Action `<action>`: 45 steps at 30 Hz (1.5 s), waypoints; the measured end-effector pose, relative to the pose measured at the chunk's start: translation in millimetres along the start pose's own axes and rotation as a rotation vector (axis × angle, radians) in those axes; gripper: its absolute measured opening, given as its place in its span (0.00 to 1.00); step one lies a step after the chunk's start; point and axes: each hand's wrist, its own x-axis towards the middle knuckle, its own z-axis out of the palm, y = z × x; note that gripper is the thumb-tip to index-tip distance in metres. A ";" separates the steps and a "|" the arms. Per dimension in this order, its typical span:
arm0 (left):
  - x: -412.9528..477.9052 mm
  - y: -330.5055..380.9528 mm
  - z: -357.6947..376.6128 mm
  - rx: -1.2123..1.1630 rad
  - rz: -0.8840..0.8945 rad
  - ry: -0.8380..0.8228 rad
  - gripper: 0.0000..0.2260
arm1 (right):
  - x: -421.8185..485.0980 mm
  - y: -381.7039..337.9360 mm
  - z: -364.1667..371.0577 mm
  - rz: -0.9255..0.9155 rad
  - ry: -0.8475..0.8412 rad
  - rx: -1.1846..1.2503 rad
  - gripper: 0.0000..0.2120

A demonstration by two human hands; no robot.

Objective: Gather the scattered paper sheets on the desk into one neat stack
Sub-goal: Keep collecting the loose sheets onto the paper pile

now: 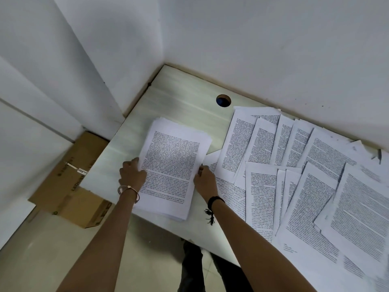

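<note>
A stack of printed paper sheets [171,167] lies on the left part of the pale desk [179,95]. My left hand [132,172] grips the stack's left edge, thumb on the top sheet. My right hand [204,179] holds the stack's right edge with curled fingers. Several loose printed sheets [315,182] lie fanned and overlapping over the desk's right half, some reaching the near edge.
A round cable hole [223,100] opens in the desk near the back wall. White walls close the desk at the back and left. A cardboard box [71,182] stands on the floor left of the desk. A small dark object [379,155] lies at the far right.
</note>
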 end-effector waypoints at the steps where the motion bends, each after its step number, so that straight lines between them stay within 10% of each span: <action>1: -3.5 5.9 4.6 -0.027 -0.013 0.018 0.26 | 0.2 2.3 -2.6 -0.013 0.015 -0.008 0.06; 8: -46.9 44.9 53.5 -0.052 0.151 0.326 0.21 | -14.1 44.4 -37.7 -0.245 0.223 -0.349 0.21; 20: -118.0 121.0 165.6 -0.221 0.343 0.053 0.13 | -31.6 131.6 -134.4 -0.011 0.258 -0.610 0.37; 25: -163.2 138.6 199.0 -0.256 0.135 0.136 0.24 | -27.2 137.3 -147.1 -0.093 0.272 -0.721 0.33; 31: -186.3 144.6 238.6 -0.204 0.297 0.005 0.11 | -27.8 165.0 -197.3 -0.340 0.387 -0.483 0.26; 36: -207.8 170.9 260.2 -0.429 0.318 -0.031 0.17 | -34.4 222.8 -255.9 -0.078 0.584 -0.422 0.25; 45: -218.4 207.0 289.4 -0.123 0.489 0.143 0.19 | -56.7 302.3 -338.8 0.456 0.785 -0.170 0.33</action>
